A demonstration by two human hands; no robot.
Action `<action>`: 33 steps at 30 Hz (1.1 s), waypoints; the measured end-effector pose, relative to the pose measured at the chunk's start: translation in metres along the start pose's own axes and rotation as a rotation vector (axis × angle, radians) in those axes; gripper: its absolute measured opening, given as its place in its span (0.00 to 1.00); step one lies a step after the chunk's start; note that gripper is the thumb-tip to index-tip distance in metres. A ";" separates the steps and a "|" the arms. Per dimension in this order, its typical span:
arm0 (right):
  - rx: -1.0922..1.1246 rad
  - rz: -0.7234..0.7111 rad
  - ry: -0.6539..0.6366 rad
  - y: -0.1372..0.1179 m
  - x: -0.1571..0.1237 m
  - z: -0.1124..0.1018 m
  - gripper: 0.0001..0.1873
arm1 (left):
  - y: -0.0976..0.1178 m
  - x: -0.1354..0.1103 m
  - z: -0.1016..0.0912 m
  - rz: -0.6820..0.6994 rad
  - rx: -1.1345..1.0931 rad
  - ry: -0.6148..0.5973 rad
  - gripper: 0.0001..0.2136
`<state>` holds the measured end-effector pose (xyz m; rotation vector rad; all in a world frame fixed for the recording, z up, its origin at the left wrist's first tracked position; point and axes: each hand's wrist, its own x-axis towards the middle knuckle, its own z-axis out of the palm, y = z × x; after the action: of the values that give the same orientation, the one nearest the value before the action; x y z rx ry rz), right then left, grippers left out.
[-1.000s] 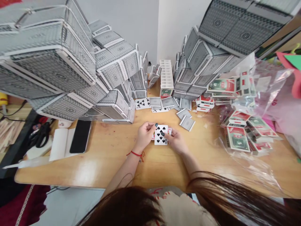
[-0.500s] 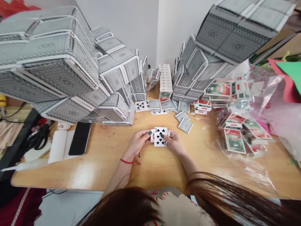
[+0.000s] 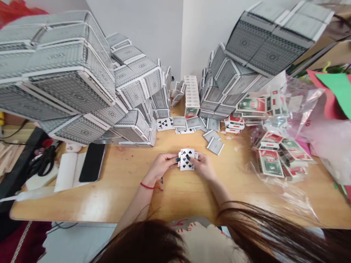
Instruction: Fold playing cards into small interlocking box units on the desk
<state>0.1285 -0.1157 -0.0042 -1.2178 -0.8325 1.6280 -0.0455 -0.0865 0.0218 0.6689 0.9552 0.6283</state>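
Observation:
An eight of spades (image 3: 187, 165) faces up between my hands, lying across another playing card (image 3: 196, 156) whose edges peek out at both sides. My left hand (image 3: 161, 166), with a red string at its wrist, pinches the cards' left side, thumb on top. From the right, my right hand (image 3: 205, 167) grips them with its thumb on the eight's face. The fingers beneath the cards are hidden. Just beyond lie loose playing cards (image 3: 215, 145), some face down with grey backs, and a face-up seven of clubs (image 3: 163, 124).
Tall stacks of blocks made from grey-backed cards rise at the left (image 3: 68, 87) and right (image 3: 263, 44). A row of card boxes (image 3: 192, 98) stands between them. More card boxes (image 3: 271, 163) lie on clear plastic at right. A phone (image 3: 92, 162) and scissors (image 3: 48, 159) are at left.
My left thumb has shifted inward along the cards, and less of the lower card shows on the left. The view has moved slightly; my right hand keeps its grip.

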 end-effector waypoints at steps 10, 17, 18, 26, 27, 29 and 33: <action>-0.059 -0.007 0.046 -0.002 -0.004 0.002 0.19 | -0.010 0.003 0.010 0.088 0.106 0.174 0.14; -0.047 0.014 0.064 -0.003 -0.003 0.003 0.19 | -0.015 0.007 0.013 0.132 0.196 0.285 0.14; -0.030 0.019 0.065 -0.003 -0.002 0.003 0.19 | -0.016 0.008 0.013 0.140 0.202 0.291 0.14; 0.102 0.067 0.064 -0.002 0.000 0.005 0.18 | -0.019 0.011 0.016 0.200 0.306 0.361 0.08; 0.109 0.072 0.069 -0.002 0.000 0.005 0.18 | -0.019 0.011 0.017 0.204 0.320 0.372 0.08; 0.113 0.084 0.082 -0.001 0.002 0.006 0.17 | -0.020 0.010 0.019 0.228 0.355 0.403 0.07; 0.076 0.086 0.133 0.001 0.005 0.008 0.15 | -0.024 0.009 0.026 0.352 0.447 0.496 0.07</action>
<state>0.1205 -0.1114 -0.0044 -1.3077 -0.6376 1.6130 -0.0139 -0.1011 0.0101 1.1236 1.4787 0.9287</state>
